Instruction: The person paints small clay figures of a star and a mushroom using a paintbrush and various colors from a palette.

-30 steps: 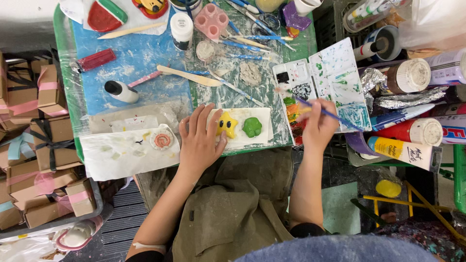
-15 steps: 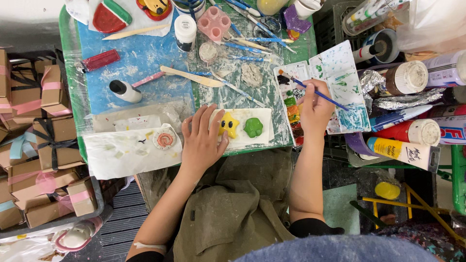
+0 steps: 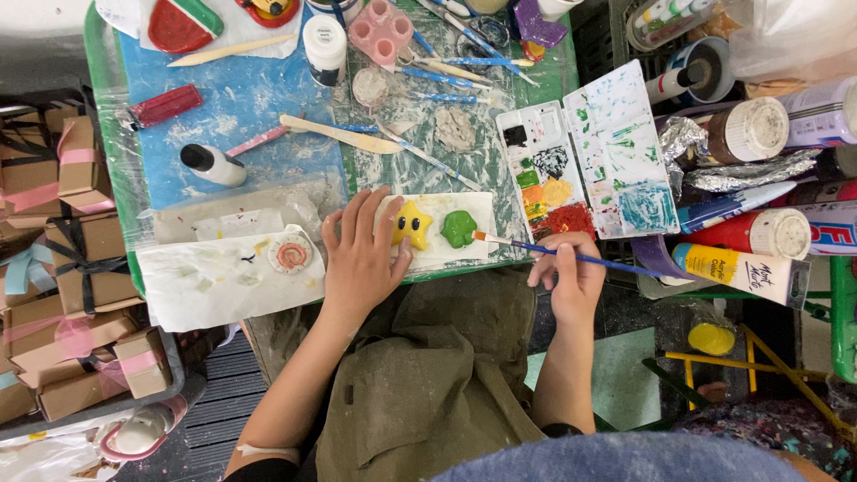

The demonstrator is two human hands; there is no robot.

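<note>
Orange paint loads the tip of the blue brush (image 3: pixel 571 256), pinched in the right hand (image 3: pixel 571 284) just beside the green clay piece (image 3: pixel 458 228). The left hand (image 3: pixel 361 254), fingers spread, presses the white sheet (image 3: pixel 455 254) beside the yellow star (image 3: pixel 411 223). A small slip could smear orange on the green.

A craft studio: a paint-smeared green plastic worktop (image 3: pixel 107 178) carries a white plastic paint palette (image 3: pixel 616 152), scattered blue-handled brushes (image 3: pixel 464 62) and paint tubes (image 3: pixel 741 268).
</note>
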